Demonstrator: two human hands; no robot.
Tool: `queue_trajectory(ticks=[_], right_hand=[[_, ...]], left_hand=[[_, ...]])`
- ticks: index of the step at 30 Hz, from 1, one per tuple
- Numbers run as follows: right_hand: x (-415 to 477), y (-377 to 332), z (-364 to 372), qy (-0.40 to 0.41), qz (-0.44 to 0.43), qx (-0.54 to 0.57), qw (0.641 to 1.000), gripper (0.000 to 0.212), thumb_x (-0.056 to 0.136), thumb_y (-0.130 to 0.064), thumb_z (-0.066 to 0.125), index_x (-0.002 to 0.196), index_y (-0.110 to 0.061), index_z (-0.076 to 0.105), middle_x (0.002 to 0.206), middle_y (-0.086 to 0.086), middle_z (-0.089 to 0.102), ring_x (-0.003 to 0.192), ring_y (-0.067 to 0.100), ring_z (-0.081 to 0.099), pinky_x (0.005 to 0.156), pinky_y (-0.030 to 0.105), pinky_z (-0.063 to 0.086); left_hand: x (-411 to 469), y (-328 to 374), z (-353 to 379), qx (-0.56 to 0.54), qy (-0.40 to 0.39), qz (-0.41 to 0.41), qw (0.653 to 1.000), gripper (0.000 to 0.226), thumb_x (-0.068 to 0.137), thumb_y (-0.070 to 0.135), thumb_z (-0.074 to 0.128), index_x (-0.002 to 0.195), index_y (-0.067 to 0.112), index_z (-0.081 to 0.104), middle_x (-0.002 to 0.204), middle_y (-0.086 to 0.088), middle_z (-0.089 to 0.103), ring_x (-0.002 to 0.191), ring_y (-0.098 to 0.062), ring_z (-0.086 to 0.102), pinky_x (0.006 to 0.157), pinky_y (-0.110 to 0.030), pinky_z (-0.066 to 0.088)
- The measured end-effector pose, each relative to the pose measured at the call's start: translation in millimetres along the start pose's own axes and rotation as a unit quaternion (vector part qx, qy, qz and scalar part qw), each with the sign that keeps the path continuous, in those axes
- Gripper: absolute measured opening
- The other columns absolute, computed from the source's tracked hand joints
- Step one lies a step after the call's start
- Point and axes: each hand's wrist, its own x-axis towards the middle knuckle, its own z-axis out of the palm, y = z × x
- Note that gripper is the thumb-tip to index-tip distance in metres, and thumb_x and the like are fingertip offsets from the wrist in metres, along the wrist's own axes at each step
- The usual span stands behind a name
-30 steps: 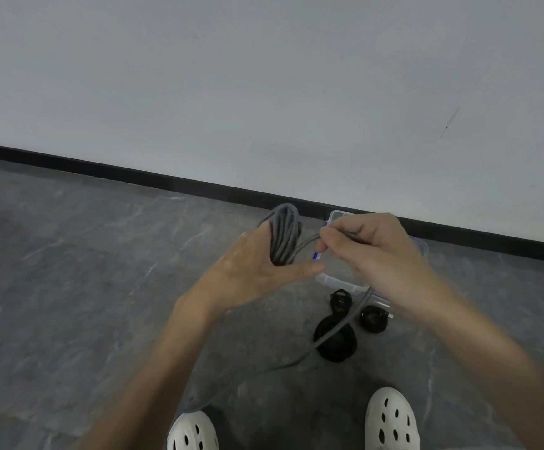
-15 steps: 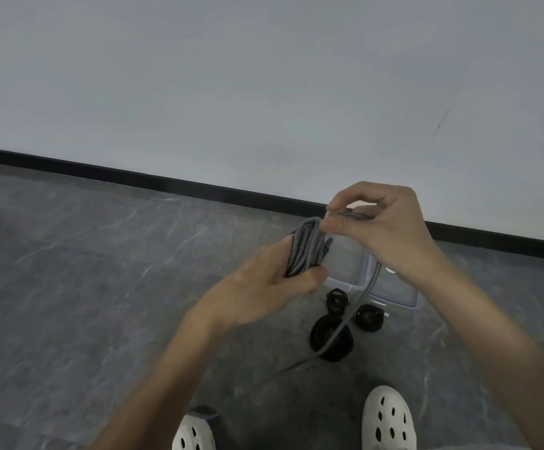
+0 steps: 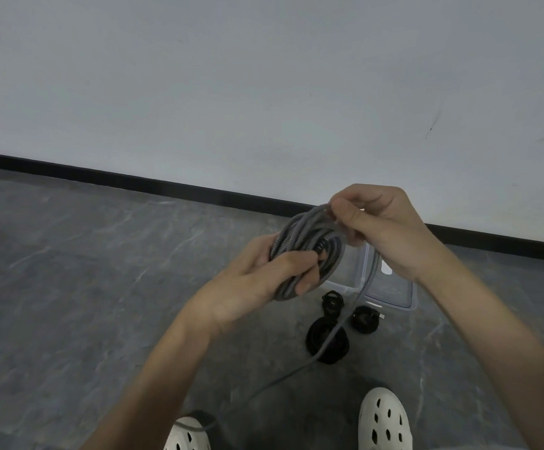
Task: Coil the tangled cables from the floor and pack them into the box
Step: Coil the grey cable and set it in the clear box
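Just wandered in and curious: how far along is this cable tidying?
Done: three black coils lie wound on the floor beside the box, unpacked. In hand: the left hand holds the grey coil, the right hand pinches its top. Left: winding the tail trailing to the floor, then boxing everything.

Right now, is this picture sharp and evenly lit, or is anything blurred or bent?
Head view: the light is soft and even, with no glare or hard shadows. The grey cable, held between the left hand and right hand, shows its braid clearly. The forearms go soft towards the bottom edge. The baseboard runs slanted across the frame.
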Motion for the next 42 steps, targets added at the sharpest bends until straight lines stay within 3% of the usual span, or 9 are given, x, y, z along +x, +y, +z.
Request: queue_trajectory(ticks=[6,11,15,18,22,26,31,36,42], right_hand=[[-3,3,24,0.137,-0.065,-0.058,0.987,0.018,0.092,-0.024,0.059,0.089,-0.007,0.064,0.053,0.006,0.050,0.040,0.012,0.041,0.040,0.022,0.035],[-11,10,39,0.198,-0.151,-0.175,0.952,0.013,0.100,-0.018,0.048,0.101,-0.014,0.061,0.056,0.009,0.052,0.044,0.027,0.044,0.043,0.043,0.039],[-12,15,48,0.183,-0.154,-0.187,0.953,0.025,0.102,-0.015,0.041,0.119,-0.015,0.058,0.059,0.007,0.052,0.047,0.022,0.047,0.047,0.045,0.042],[-14,16,52,0.185,-0.145,-0.212,0.949,0.028,0.102,-0.014,0.040,0.125,-0.015,0.056,0.060,0.014,0.055,0.049,0.025,0.051,0.052,0.044,0.045],[-16,16,56,0.193,-0.140,-0.218,0.946,0.023,0.101,-0.011,0.043,0.113,-0.005,0.062,0.061,0.011,0.056,0.053,0.021,0.051,0.054,0.042,0.045],[-20,13,61,0.153,-0.153,-0.265,0.940,0.022,0.100,-0.007,0.043,0.094,0.004,0.061,0.060,0.011,0.050,0.053,0.022,0.043,0.053,0.041,0.037],[-20,14,60,0.152,-0.139,-0.312,0.927,0.022,0.101,-0.007,0.042,0.085,-0.001,0.056,0.056,-0.003,0.041,0.051,0.013,0.036,0.051,0.021,0.027],[-24,17,68,0.135,-0.127,-0.294,0.938,0.023,0.101,-0.008,0.039,0.110,-0.008,0.060,0.056,0.007,0.053,0.049,0.020,0.049,0.050,0.033,0.039],[-30,27,81,0.056,-0.057,-0.276,0.958,0.035,0.100,-0.004,0.039,0.133,-0.011,0.049,0.059,0.008,0.059,0.051,0.023,0.057,0.056,0.041,0.048]], left_hand=[[0,-5,-4,-0.083,0.029,0.023,0.996,0.040,0.092,0.033,0.046,0.067,0.001,0.044,0.063,0.004,0.042,0.062,-0.013,0.038,0.063,-0.022,0.035],[2,-9,-6,-0.184,0.058,0.030,0.981,0.049,0.089,0.035,0.048,0.079,-0.013,0.042,0.058,0.012,0.044,0.062,-0.008,0.040,0.065,-0.019,0.037],[2,-9,-9,-0.217,0.088,0.035,0.972,0.032,0.090,0.037,0.046,0.094,0.006,0.045,0.057,0.013,0.046,0.064,-0.007,0.042,0.066,-0.020,0.038],[3,-10,-10,-0.216,0.112,0.038,0.969,0.024,0.089,0.037,0.047,0.090,0.014,0.042,0.056,0.011,0.048,0.065,-0.007,0.044,0.067,-0.022,0.038],[5,-7,-11,-0.235,0.150,0.040,0.960,0.023,0.086,0.039,0.050,0.081,0.017,0.046,0.057,0.012,0.047,0.065,-0.006,0.045,0.070,-0.027,0.035],[4,-5,-11,-0.266,0.175,0.047,0.947,0.022,0.084,0.041,0.051,0.078,0.020,0.048,0.058,0.013,0.045,0.065,-0.005,0.046,0.072,-0.019,0.042],[6,-3,-8,-0.263,0.209,0.037,0.941,0.023,0.086,0.039,0.050,0.073,0.019,0.050,0.060,0.010,0.043,0.065,-0.006,0.046,0.071,-0.017,0.043],[9,-2,-3,-0.270,0.247,0.037,0.930,0.022,0.091,0.034,0.048,0.075,0.019,0.053,0.061,0.009,0.045,0.063,-0.006,0.046,0.066,-0.016,0.046],[13,-3,-4,-0.348,0.278,0.037,0.894,0.024,0.101,0.030,0.040,0.084,0.018,0.052,0.062,0.011,0.050,0.067,-0.004,0.053,0.075,-0.017,0.052]])
